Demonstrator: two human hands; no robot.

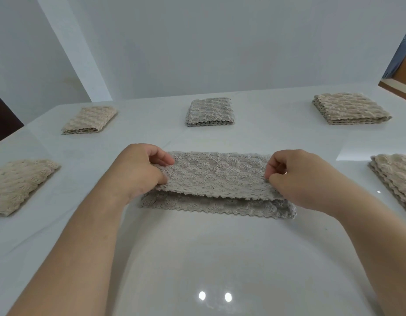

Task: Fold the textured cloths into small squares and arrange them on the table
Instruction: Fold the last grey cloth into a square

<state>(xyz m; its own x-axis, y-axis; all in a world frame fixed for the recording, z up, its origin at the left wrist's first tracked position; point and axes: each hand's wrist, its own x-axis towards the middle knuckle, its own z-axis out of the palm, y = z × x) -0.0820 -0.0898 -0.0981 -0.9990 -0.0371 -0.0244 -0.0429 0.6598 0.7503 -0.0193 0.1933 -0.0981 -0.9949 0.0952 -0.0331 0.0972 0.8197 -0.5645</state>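
A grey textured cloth (216, 179) lies in the middle of the white table (197, 258), folded over into a long strip with its upper layer lifted off the lower one. My left hand (140, 169) pinches the upper layer at its left end. My right hand (295, 176) pinches the same layer at its right end. Folded squares sit around it: a beige one at far left (90, 119), a grey one at far centre (210, 112), a beige one at far right (350, 108), a beige one at near left (17, 185) and a beige one at the right edge (395, 176).
White walls rise behind the table's far edge. At the upper right corner a brown surface (402, 71) and blue fabric show past the table. The glossy tabletop reflects two lamps (214, 296) close to me.
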